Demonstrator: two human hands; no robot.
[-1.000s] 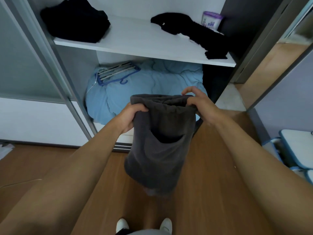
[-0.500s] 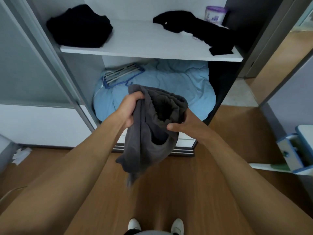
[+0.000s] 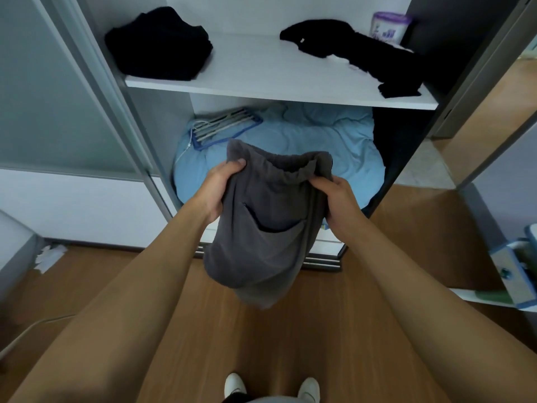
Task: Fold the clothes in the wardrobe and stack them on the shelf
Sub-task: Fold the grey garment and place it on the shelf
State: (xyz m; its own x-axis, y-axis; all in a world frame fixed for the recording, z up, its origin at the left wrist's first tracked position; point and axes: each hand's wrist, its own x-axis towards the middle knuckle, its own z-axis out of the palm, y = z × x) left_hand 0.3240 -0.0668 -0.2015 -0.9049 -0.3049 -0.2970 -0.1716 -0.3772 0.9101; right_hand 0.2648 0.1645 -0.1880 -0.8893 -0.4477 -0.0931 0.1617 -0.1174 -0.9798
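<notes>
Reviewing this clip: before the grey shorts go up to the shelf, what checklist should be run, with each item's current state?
1. Left hand and right hand both grip the grey shorts at the waistband: ok.
2. Shorts folded compactly: not ok, they hang loose below the hands.
3. Bare space on the shelf: ok, the middle is open.
4. Black pile at shelf left fit to stack on: ok, it looks folded.
5. Black garment at shelf right folded: not ok, it lies sprawled.
6. Rear layer of the shorts lined up: cannot tell, hidden.
</notes>
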